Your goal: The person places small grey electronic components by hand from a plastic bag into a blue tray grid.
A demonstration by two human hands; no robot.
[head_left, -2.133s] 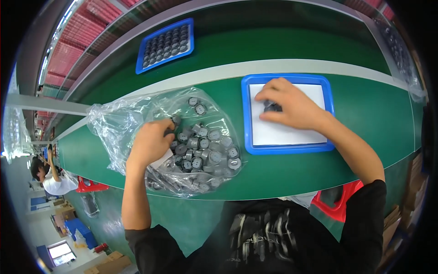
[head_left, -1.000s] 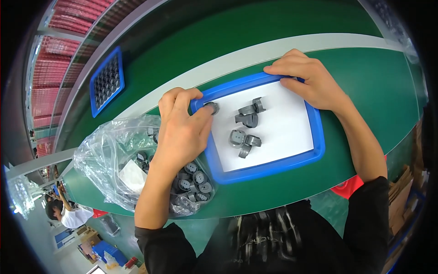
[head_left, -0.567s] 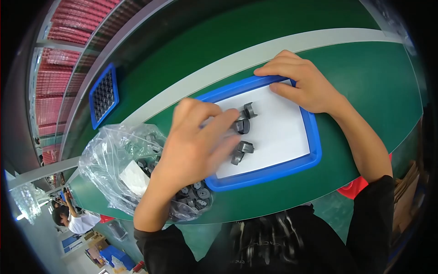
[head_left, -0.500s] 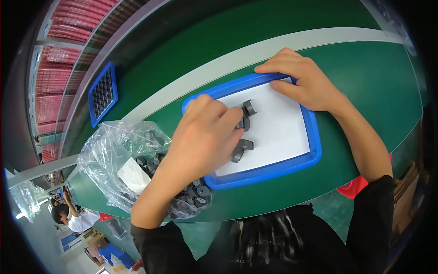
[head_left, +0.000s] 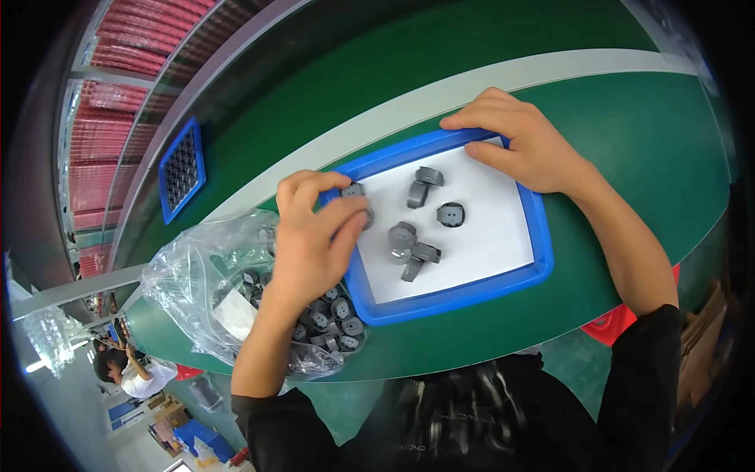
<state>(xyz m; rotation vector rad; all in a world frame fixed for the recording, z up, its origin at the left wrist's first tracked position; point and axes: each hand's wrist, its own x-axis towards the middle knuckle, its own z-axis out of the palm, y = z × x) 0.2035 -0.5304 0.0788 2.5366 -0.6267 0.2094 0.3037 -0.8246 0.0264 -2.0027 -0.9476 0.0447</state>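
A blue tray (head_left: 454, 300) lined with white paper holds several grey round plastic parts, some lying flat and others on edge. My right hand (head_left: 528, 143) grips its far right corner, thumb inside the rim and fingers along the outer side. At the tray's left rim, my left hand (head_left: 316, 228) has its fingers curled about a grey round plastic part (head_left: 354, 191); the fingers partly hide it and another part beside the thumb. A single part (head_left: 451, 215) lies apart near the middle of the paper.
Left of the tray, a clear plastic bag (head_left: 185, 271) full of similar grey parts lies open, with a white paper piece (head_left: 235, 314) on them. A second blue tray (head_left: 200, 182) of dark parts stands farther left. A pale strip (head_left: 582, 61) crosses the green table.
My left hand has moved left from over the tray's middle to its left rim, uncovering several grey parts on the paper. My right hand stays on the corner.
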